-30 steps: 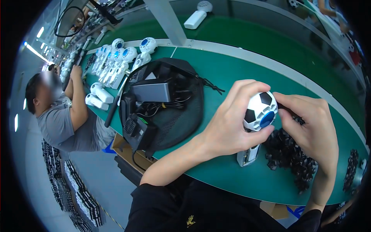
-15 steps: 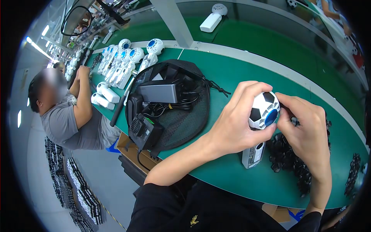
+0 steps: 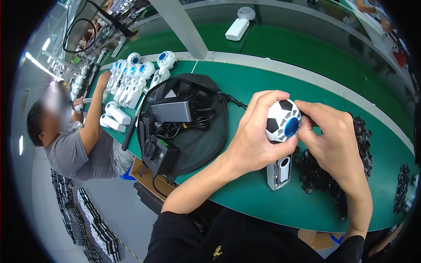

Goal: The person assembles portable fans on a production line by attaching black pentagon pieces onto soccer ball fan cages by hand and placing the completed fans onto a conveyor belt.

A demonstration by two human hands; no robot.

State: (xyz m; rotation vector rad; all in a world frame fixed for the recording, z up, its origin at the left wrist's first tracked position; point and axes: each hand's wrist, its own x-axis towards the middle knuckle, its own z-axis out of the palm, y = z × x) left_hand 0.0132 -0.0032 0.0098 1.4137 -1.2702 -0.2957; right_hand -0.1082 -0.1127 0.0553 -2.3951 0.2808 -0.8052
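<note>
My left hand (image 3: 254, 136) is closed round the ball-shaped head of a handheld fan (image 3: 276, 118), white with black football patches and a blue round centre. The fan's handle (image 3: 279, 173) points down toward me, its inner parts showing. At the right side of the head, my right hand (image 3: 329, 140) has thumb and forefinger pinched together against the ball. A dark bit shows between those fingertips, too hidden to name. Below and beside the right hand lies a pile of small black pieces (image 3: 315, 173) on the green table (image 3: 245, 197).
A black mesh bag (image 3: 206, 144) holding power adapters and cables lies left of my hands. Several white fans (image 3: 131, 83) stand beyond it, near a co-worker (image 3: 74, 140). Another fan (image 3: 239, 28) lies past the table's back rail. More black pieces (image 3: 401, 188) are at far right.
The view has shifted, so hands and fan appear slightly further left. The fan head has turned a little, showing more blue. The co-worker's arms have moved apart.
</note>
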